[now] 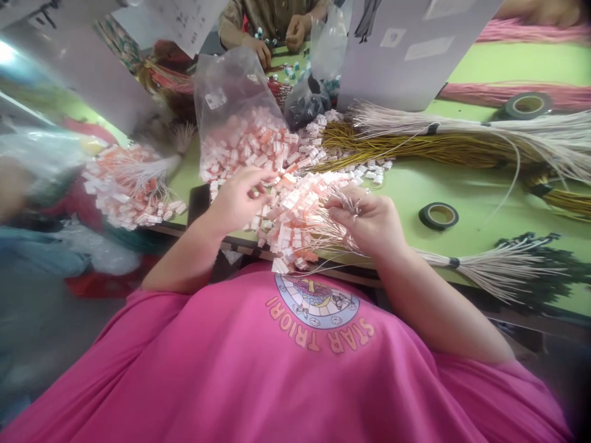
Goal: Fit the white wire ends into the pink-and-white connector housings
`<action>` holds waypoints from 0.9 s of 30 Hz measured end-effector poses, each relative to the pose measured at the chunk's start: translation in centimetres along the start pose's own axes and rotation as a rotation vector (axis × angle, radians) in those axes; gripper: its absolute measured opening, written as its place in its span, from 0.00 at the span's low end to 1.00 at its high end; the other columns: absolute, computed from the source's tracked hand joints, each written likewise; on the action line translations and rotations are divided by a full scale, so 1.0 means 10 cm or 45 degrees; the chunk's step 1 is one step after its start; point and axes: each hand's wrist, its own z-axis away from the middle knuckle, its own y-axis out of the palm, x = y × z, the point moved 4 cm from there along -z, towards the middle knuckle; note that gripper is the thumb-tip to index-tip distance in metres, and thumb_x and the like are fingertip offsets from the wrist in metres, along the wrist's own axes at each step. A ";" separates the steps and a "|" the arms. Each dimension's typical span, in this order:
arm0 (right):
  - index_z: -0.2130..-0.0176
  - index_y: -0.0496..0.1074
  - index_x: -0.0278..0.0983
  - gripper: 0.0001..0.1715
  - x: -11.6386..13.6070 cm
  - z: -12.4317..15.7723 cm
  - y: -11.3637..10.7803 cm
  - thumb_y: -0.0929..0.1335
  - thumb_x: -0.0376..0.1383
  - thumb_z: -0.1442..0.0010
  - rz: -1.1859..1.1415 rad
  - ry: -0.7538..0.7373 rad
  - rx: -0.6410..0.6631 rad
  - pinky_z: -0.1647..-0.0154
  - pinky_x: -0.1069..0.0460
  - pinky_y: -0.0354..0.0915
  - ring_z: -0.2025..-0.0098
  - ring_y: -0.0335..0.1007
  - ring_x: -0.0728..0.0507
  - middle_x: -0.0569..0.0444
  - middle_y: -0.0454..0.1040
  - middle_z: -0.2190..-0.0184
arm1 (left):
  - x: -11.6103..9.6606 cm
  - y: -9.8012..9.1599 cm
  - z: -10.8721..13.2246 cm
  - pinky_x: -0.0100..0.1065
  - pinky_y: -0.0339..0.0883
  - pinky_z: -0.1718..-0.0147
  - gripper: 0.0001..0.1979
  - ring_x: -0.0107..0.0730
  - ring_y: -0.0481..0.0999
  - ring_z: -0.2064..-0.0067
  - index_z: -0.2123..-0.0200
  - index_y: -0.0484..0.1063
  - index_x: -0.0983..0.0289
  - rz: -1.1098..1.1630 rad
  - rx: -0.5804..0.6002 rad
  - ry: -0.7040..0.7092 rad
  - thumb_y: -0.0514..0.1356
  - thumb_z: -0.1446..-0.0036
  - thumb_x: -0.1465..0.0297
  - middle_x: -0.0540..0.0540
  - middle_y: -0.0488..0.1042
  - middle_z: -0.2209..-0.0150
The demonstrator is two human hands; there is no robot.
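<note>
My right hand [372, 221] is closed round a bundle of thin white wires [330, 224], near the table's front edge. The wires run left to a heap of white and orange connectors [290, 215]. My left hand [242, 197] is at the left of that heap, thumb and fingers curved toward each other; whether anything small is between the fingertips is too small to tell. Behind it lies a clear plastic bag [231, 86] with many pale connectors [249, 138] at its mouth. Yellow and black wires [388, 144] reach to the heap from the right.
Tape rolls [438, 216] [526, 106] and long white wire bundles [462, 120] lie on the green table [480, 184]. Another connector pile [129, 191] is at the left. Upright panels [397, 55] stand behind, with a person's hands [298, 31] across the table.
</note>
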 end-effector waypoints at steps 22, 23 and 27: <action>0.78 0.68 0.36 0.08 0.01 0.04 0.06 0.66 0.34 0.49 0.058 0.163 0.007 0.76 0.53 0.55 0.78 0.58 0.51 0.59 0.64 0.82 | 0.93 0.35 0.44 0.39 0.66 0.56 0.13 0.39 0.74 0.58 0.60 0.70 0.64 -0.304 0.124 -0.305 0.48 0.36 0.66 0.59 0.75 0.61; 0.78 0.68 0.36 0.08 0.00 0.04 0.06 0.67 0.35 0.49 0.065 0.162 0.012 0.75 0.53 0.56 0.77 0.58 0.51 0.59 0.64 0.82 | 0.94 0.32 0.42 0.38 0.68 0.59 0.13 0.37 0.75 0.62 0.59 0.70 0.64 -0.217 0.051 -0.383 0.49 0.36 0.65 0.58 0.76 0.63; 0.80 0.69 0.36 0.11 -0.03 0.02 0.09 0.69 0.38 0.50 0.037 0.212 0.066 0.72 0.52 0.59 0.74 0.62 0.49 0.57 0.68 0.80 | 0.71 0.22 0.35 0.31 0.70 0.70 0.18 0.31 0.76 0.69 0.62 0.70 0.65 0.381 -0.194 -0.485 0.50 0.37 0.57 0.57 0.77 0.65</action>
